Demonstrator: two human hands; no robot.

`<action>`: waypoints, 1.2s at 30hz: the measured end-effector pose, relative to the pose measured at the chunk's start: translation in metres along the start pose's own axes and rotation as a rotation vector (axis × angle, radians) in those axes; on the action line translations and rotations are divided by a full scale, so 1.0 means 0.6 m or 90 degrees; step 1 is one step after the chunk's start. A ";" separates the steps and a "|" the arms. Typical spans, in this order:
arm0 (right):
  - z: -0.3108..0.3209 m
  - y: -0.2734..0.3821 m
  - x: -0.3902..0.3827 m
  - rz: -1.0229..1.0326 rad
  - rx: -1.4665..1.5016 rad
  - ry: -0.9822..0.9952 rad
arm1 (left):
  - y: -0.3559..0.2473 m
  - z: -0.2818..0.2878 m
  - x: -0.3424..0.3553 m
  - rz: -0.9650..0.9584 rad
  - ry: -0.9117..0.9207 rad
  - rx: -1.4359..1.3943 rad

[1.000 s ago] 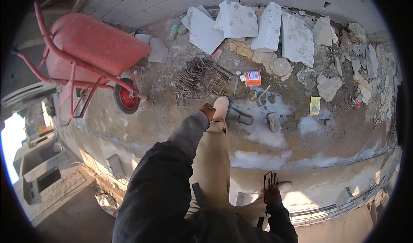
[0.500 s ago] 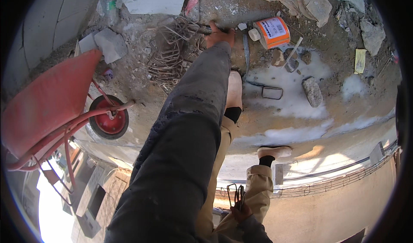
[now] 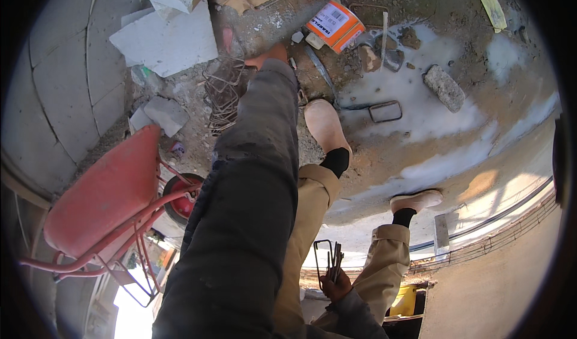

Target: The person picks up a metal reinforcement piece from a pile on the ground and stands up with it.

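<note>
Past my long dark sleeve, my left hand (image 3: 270, 55) reaches down to the edge of a tangled pile of rebar stirrups (image 3: 222, 102) on the dirt. Its fingertips are mostly hidden, so whether they grip a stirrup does not show. Low in the view, close to my legs, my right hand (image 3: 336, 285) is closed around several rebar stirrups (image 3: 324, 258), their bent loops pointing up. One single rectangular stirrup (image 3: 384, 112) lies apart on the wet ground beyond my shoe. The sleeve hides part of the pile.
A red wheelbarrow (image 3: 108, 198) lies at the left. White blocks (image 3: 174, 39) and grey rubble (image 3: 162, 117) lie beyond it. An orange and white container (image 3: 335, 25), stones (image 3: 445, 88) and a whitish puddle (image 3: 415, 123) are ahead and right.
The view has shifted, so the wheelbarrow, blocks and container sit elsewhere in it. My left hand stays by the stirrup pile, its fingers less visible. My right hand still holds its stirrups.
</note>
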State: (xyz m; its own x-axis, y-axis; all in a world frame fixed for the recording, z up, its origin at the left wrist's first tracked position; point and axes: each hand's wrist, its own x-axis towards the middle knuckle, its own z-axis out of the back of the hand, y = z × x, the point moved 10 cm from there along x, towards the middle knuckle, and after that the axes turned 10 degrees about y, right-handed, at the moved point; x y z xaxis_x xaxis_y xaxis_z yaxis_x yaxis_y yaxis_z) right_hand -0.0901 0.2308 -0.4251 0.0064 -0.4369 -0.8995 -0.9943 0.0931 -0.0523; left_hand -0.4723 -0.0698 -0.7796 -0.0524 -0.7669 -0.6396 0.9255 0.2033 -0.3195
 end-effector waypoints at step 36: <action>0.273 0.117 -0.333 0.385 0.220 -0.058 | -0.208 0.427 -0.903 -0.727 0.387 0.133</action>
State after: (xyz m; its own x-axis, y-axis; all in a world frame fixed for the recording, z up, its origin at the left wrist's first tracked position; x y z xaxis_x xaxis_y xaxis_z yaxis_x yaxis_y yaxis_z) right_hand -0.1438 0.4709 -0.3201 -0.5137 -0.1433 -0.8459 -0.7351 0.5820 0.3478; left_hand -0.4631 0.1641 -0.2140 -0.9499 -0.0359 -0.3104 0.2840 -0.5138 -0.8096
